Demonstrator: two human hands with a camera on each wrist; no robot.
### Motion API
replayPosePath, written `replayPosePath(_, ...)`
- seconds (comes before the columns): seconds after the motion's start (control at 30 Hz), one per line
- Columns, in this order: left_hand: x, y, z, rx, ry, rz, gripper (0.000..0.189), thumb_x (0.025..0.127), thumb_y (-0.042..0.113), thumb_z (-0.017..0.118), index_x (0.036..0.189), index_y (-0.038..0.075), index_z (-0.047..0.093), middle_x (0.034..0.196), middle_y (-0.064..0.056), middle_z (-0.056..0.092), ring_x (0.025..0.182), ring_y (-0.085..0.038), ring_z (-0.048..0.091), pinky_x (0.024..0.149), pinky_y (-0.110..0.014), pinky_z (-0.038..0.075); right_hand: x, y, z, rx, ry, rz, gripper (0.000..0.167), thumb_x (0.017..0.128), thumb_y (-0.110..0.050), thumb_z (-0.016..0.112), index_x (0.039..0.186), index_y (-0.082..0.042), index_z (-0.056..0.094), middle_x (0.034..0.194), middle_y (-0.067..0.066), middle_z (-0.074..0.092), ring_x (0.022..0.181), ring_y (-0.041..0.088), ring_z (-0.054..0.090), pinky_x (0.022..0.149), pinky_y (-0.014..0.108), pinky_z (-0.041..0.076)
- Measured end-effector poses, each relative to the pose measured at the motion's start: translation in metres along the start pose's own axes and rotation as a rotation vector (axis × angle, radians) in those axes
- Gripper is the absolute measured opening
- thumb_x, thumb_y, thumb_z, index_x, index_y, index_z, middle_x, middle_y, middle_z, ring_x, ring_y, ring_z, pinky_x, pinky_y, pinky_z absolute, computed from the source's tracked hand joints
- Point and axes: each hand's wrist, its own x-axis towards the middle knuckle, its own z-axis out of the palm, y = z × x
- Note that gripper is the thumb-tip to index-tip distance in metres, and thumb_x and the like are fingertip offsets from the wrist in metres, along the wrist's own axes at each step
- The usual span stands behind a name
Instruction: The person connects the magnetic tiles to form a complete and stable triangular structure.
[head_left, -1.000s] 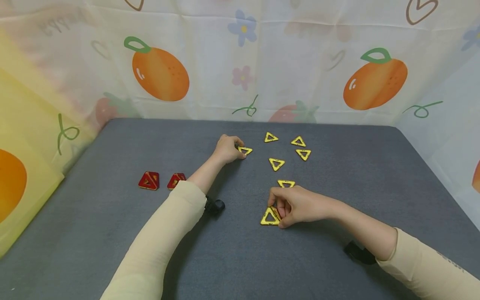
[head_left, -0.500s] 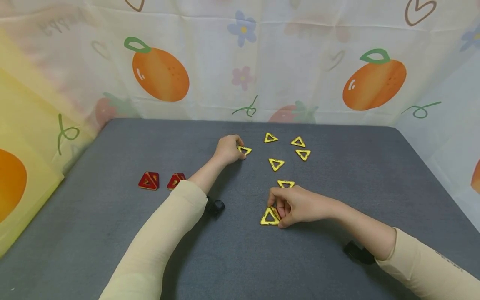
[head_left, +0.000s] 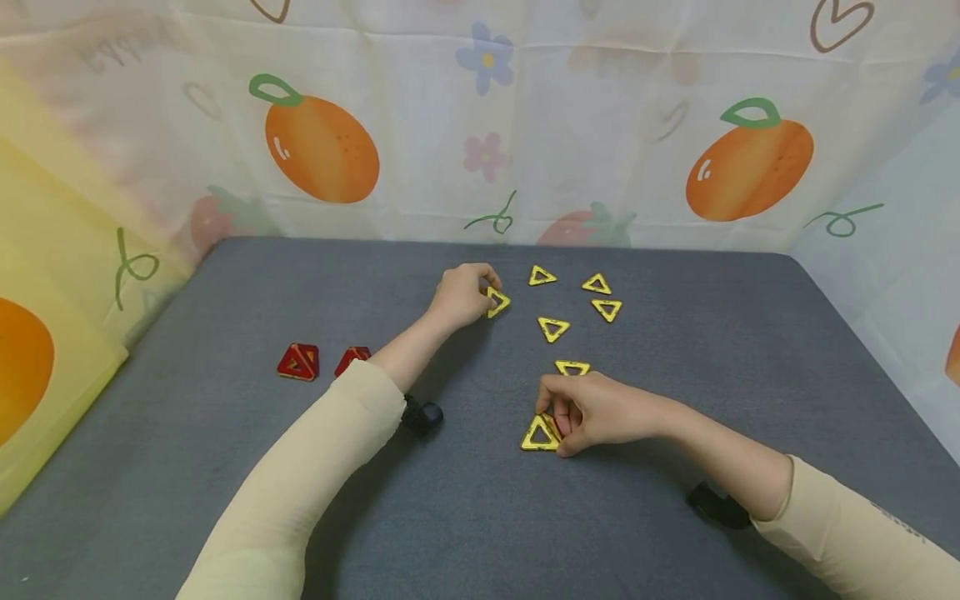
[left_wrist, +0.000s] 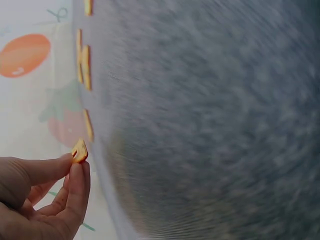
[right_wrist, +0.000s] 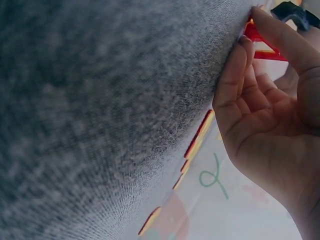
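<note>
Left hand (head_left: 460,296) pinches a yellow triangle (head_left: 505,301) between thumb and fingertips; piece is tilted at the far side of the grey table (head_left: 465,517), can't tell if it touches the surface. Right hand (head_left: 596,408) pinches a yellow-faced assembly (head_left: 540,446) at near center, thumb low, index at the top corner; front panel faces the head cam, second panel leans behind it. Right wrist view shows red on the same piece. Nearest loose triangle (head_left: 572,363) lies just beyond the right knuckles, partly hidden. Middle loose triangle (head_left: 553,321) is flat farther back; three more lie near the far edge, right of the left hand. Two red pyramids: left one (head_left: 298,362) in full view, right one (head_left: 351,362) partly covered by the left sleeve (head_left: 300,483).
</note>
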Motion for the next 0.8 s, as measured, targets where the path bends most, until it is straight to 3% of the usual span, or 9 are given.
replayPosePath(0.1,-0.007,0.007,-0.004,-0.048,-0.051,0.042,0.024,0.091,0.009,0.069,0.116,0.010,0.068,0.091,-0.010,0.069,0.083,-0.028,0.068,0.062,-0.028,0.047,0.000,0.000,0.000,0.004,0.001,-0.001,0.036,0.079,-0.015,0.082,0.105,-0.014,0.057,0.076,-0.004,0.061,0.065,0.005,0.057,0.064,0.021,0.049)
replayPosePath(0.27,-0.022,0.015,-0.008,-0.064,-0.133,0.135,0.022,0.091,0.010,0.070,0.113,0.009,0.069,0.076,-0.007,0.065,0.077,-0.031,0.068,0.057,-0.024,0.045,0.000,0.001,0.000,0.007,0.000,-0.006,0.036,0.079,-0.015,0.082,0.105,-0.013,0.057,0.076,-0.004,0.061,0.065,0.005,0.057,0.064,0.021,0.049)
replayPosePath(0.5,-0.046,0.015,-0.003,-0.057,-0.233,0.204,0.020,0.088,0.011,0.074,0.107,0.009,0.071,0.083,-0.008,0.069,0.067,-0.014,0.060,0.059,-0.022,0.046,-0.001,0.000,0.001,0.005,0.003,-0.006,0.035,0.079,-0.014,0.082,0.104,-0.013,0.057,0.076,-0.003,0.061,0.065,0.005,0.056,0.063,0.021,0.049)
replayPosePath(0.67,-0.068,0.010,0.004,-0.060,-0.340,0.245,0.018,0.085,0.009,0.077,0.101,0.007,0.071,0.083,-0.007,0.072,0.066,-0.010,0.061,0.059,-0.020,0.047,0.000,-0.001,0.001,0.002,0.000,0.007,0.035,0.080,-0.014,0.081,0.104,-0.014,0.057,0.076,-0.004,0.060,0.064,0.006,0.056,0.062,0.021,0.049)
replayPosePath(0.8,-0.082,0.006,0.012,-0.075,-0.377,0.272,0.017,0.082,0.008,0.079,0.098,0.007,0.070,0.081,-0.006,0.072,0.065,-0.007,0.059,0.059,-0.019,0.047,-0.001,-0.001,0.000,0.001,-0.002,0.012,0.034,0.080,-0.014,0.081,0.104,-0.014,0.057,0.075,-0.004,0.060,0.064,0.007,0.056,0.062,0.022,0.049)
